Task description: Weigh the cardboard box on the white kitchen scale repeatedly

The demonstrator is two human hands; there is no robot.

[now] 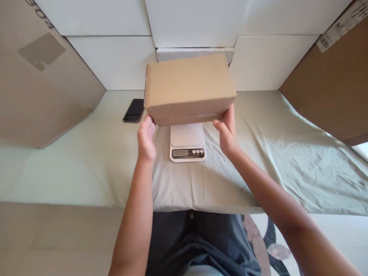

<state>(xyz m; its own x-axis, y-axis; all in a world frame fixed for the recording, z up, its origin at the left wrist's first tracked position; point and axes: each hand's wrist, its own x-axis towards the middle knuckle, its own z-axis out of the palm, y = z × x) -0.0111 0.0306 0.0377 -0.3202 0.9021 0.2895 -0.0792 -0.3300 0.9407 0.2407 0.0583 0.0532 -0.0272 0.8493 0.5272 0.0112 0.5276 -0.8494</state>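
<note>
Hands: left hand (146, 140) and right hand (227, 132) clamped on one cardboard box (188, 88), frame centre
Surface: pale green sheet (287, 161); white boxes (115, 57) behind
Count: one scale (187, 142); one phone (133, 110)

arms: bare, no sleeves | left hand (146, 141), right hand (227, 134): no rings | lap: dark grey garment

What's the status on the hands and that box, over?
Left hand and right hand grip cardboard box by its lower corners. Box over white scale. Phone lies left, apart.
</note>
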